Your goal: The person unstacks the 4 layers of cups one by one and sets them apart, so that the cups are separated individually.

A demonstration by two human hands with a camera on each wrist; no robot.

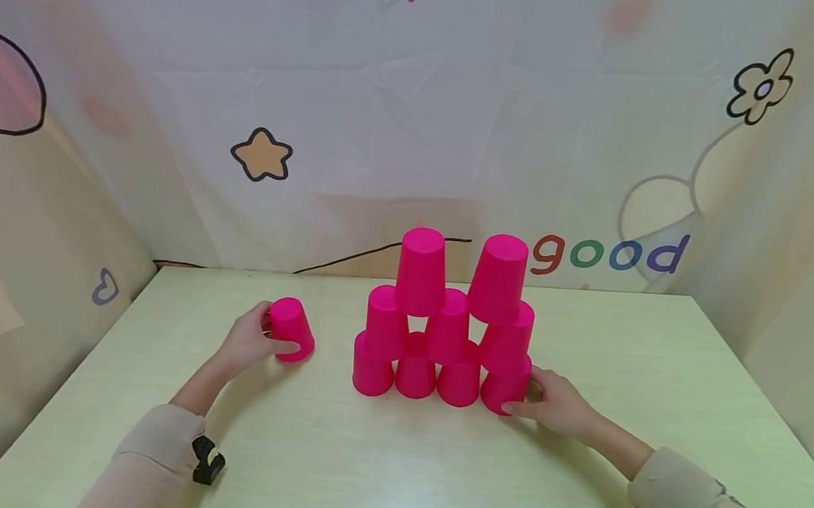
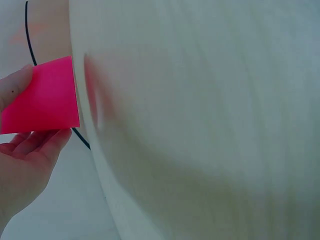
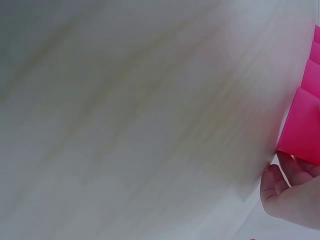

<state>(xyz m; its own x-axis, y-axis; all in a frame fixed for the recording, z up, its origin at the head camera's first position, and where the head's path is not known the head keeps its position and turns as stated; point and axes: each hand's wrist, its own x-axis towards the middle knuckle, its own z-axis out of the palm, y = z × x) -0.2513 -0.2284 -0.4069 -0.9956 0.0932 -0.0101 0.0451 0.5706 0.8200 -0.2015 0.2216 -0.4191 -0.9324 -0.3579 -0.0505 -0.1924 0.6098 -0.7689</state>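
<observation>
My left hand (image 1: 251,341) holds a pink plastic cup (image 1: 291,329), upside down and slightly tilted, left of the stack. In the left wrist view, thumb and fingers lie on opposite sides of this cup (image 2: 47,97), its rim close over the table. A pyramid of matching upside-down cups stands right of centre: several in the bottom row, three in the middle and two on top. Around the bottom row's rightmost cup (image 1: 504,385) my right hand (image 1: 559,403) has its thumb in front and fingers behind. The upper right cup (image 1: 498,279) leans a little.
A pale wooden table (image 1: 390,468) lies under everything. Behind it hangs a printed curtain (image 1: 417,127) with a star, a flower and the word "good". Black wrist devices (image 1: 207,461) sit at both sleeves.
</observation>
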